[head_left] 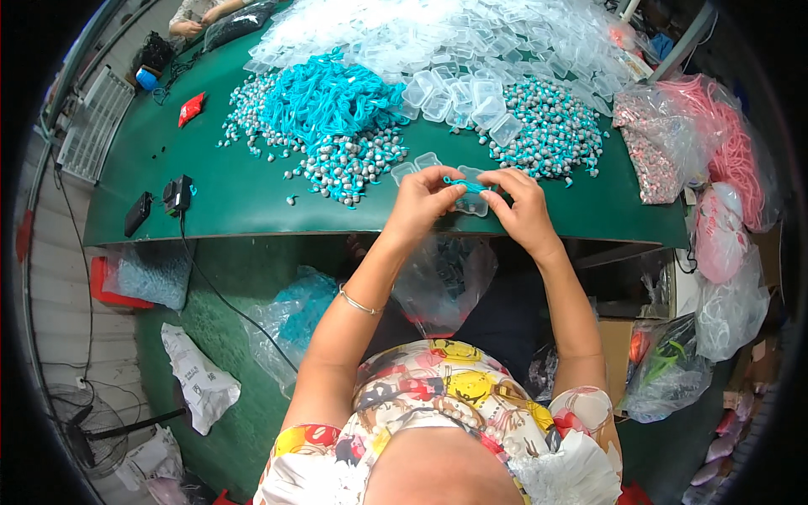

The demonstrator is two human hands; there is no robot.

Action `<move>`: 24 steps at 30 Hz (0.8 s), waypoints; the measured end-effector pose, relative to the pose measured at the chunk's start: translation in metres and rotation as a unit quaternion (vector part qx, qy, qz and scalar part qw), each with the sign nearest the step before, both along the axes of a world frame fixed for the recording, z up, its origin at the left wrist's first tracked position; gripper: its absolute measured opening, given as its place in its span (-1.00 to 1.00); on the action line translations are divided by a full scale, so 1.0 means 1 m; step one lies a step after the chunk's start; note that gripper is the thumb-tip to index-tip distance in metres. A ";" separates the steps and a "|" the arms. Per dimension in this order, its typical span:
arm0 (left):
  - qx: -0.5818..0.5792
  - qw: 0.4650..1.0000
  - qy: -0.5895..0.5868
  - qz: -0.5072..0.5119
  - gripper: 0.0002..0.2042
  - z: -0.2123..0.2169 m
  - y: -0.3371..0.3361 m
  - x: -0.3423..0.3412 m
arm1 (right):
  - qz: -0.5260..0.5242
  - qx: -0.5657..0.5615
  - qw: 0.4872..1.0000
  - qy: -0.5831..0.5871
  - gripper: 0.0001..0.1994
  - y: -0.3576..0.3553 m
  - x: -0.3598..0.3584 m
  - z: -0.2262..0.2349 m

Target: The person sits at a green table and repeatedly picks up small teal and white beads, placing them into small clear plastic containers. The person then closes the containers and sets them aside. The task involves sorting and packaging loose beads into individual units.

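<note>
A bundle of thin turquoise cord (468, 186) is pinched between the fingers of both my hands, near the table's front edge. My left hand (423, 200) grips its left end with thumb and forefinger. On the right end, my right hand (523, 204) has its fingers closed. Just under the cord lies an open clear plastic case (474, 204), partly covered by my fingers. Another small clear case (406, 172) sits beside my left hand. Beyond it is a heap of turquoise cords (332, 97), with small grey-and-turquoise pieces (341, 164) spread around its base.
A second heap of grey-and-turquoise pieces (551, 126) lies to the right. Clear cases (471, 38) cover the table's far side. Bags of pink cord (736, 151) crowd the right edge. At left are a black device (177, 195) and a red packet (192, 109). Another person's hand (187, 29) shows far left.
</note>
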State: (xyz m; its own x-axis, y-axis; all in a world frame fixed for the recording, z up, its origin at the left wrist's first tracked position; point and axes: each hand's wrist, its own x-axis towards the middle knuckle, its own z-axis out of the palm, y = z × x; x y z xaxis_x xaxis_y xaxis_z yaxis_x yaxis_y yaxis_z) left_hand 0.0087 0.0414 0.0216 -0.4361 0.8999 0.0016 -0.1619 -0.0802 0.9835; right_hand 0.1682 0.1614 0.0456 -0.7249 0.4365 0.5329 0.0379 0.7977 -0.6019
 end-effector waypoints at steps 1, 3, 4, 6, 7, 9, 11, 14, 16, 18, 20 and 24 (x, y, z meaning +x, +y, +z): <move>0.002 1.000 0.019 -0.003 -0.80 0.000 0.001 -0.001 | 0.007 -0.035 0.999 -0.023 -0.80 0.002 0.000 -0.002; 0.015 0.997 0.070 0.003 -0.79 -0.002 0.004 -0.003 | 0.005 -0.056 0.997 -0.049 -0.83 0.005 -0.001 -0.007; 0.025 0.994 0.103 0.012 -0.77 -0.006 0.005 -0.005 | -0.004 -0.043 0.998 -0.051 -0.85 0.006 -0.002 -0.010; 0.015 0.979 0.203 0.028 -0.72 -0.005 0.003 -0.007 | -0.017 -0.003 0.998 -0.054 -0.87 0.006 -0.003 -0.013; -0.004 0.962 0.270 0.034 -0.68 0.000 0.000 -0.009 | -0.021 0.023 0.998 -0.056 -0.87 0.004 -0.002 -0.013; -0.004 0.909 0.413 0.046 -0.59 0.005 -0.007 -0.013 | -0.028 0.056 0.997 -0.054 -0.88 0.003 -0.002 -0.015; 0.034 0.825 0.561 0.056 -0.50 0.006 -0.014 -0.013 | -0.031 0.070 0.996 -0.047 -0.87 0.003 -0.003 -0.020; -0.012 0.812 0.583 0.019 -0.43 0.007 -0.017 -0.010 | -0.046 0.107 0.991 -0.059 -0.88 0.002 -0.002 -0.018; -0.006 0.798 0.601 0.028 -0.47 0.007 -0.015 -0.009 | -0.044 0.148 0.986 -0.064 -0.87 0.002 -0.003 -0.020; 0.002 0.789 0.613 0.035 -0.49 0.005 -0.014 -0.008 | -0.046 0.178 0.980 -0.076 -0.87 0.000 -0.004 -0.019; 0.011 0.786 0.617 0.039 -0.51 0.002 -0.013 -0.008 | -0.051 0.199 0.974 -0.094 -0.87 -0.004 -0.004 -0.017; 0.008 0.783 0.619 0.057 -0.59 0.002 -0.016 -0.007 | -0.040 0.152 0.985 -0.068 -0.87 -0.003 -0.002 -0.023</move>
State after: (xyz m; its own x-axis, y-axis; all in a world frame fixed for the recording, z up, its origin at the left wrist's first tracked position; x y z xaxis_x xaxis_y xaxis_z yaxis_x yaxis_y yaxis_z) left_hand 0.0015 0.0253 0.0234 -0.1682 0.8504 0.4986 0.9247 -0.0391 0.3787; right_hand 0.1661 0.1580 0.0229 -0.7682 0.3300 0.5486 0.1718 0.9317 -0.3199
